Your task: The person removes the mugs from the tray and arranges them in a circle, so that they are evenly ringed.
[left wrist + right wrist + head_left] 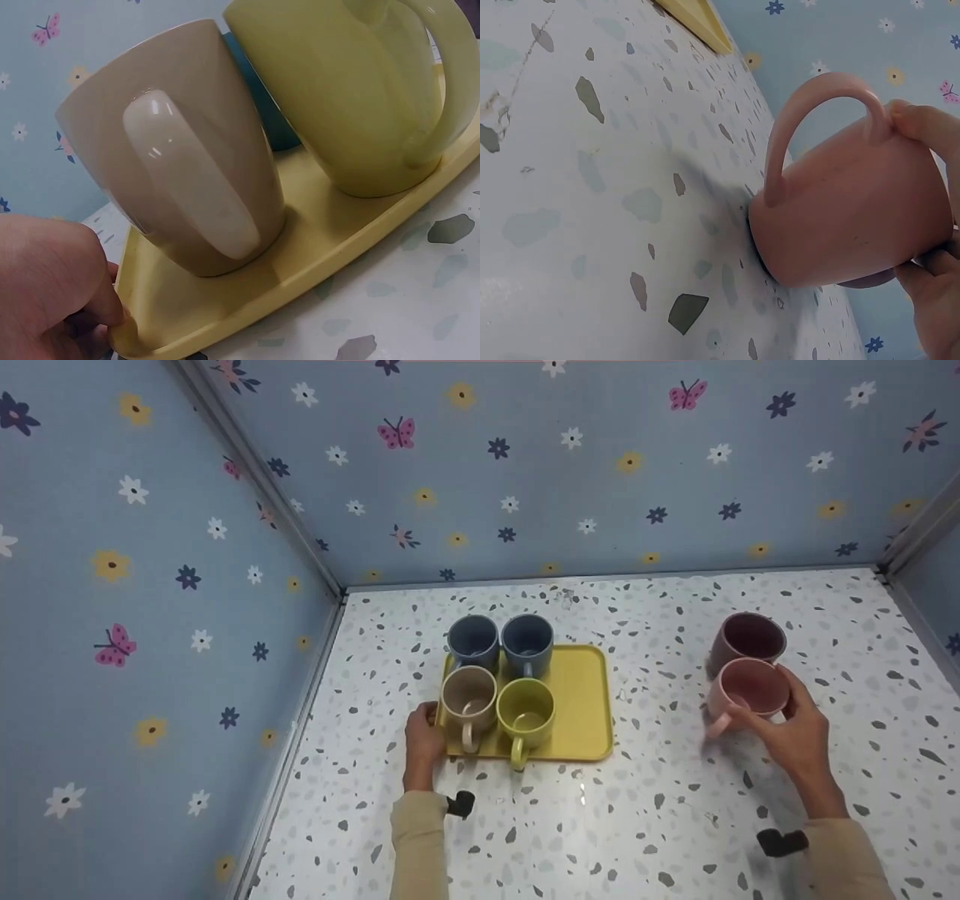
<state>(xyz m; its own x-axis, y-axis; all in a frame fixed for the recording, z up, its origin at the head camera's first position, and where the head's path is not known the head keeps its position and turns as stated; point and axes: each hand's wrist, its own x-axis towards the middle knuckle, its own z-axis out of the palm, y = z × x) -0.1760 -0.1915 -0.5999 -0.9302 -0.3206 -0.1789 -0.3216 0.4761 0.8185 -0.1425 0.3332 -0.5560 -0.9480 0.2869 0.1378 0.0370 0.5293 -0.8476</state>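
Observation:
At the yellow tray's [585, 705] left edge, my left hand [425, 740] grips the rim, its fingers curled there in the left wrist view. A beige mug [172, 150] stands on the tray closest to that hand, beside a yellow-green mug [337, 97]. Behind them are two blue mugs [472, 641], side by side at the tray's back edge. Over on the right, my right hand [806, 739] holds a pink mug [855, 202] around its upper body, thumb near the handle. The pink mug is upright, just in front of a maroon mug [750, 636].
The speckled white tabletop [645, 825] runs to a flowered blue wall [570, 480] at the back. Another flowered panel [150, 660] closes off the left side, with a metal rail along its base. The tray's right part is bare.

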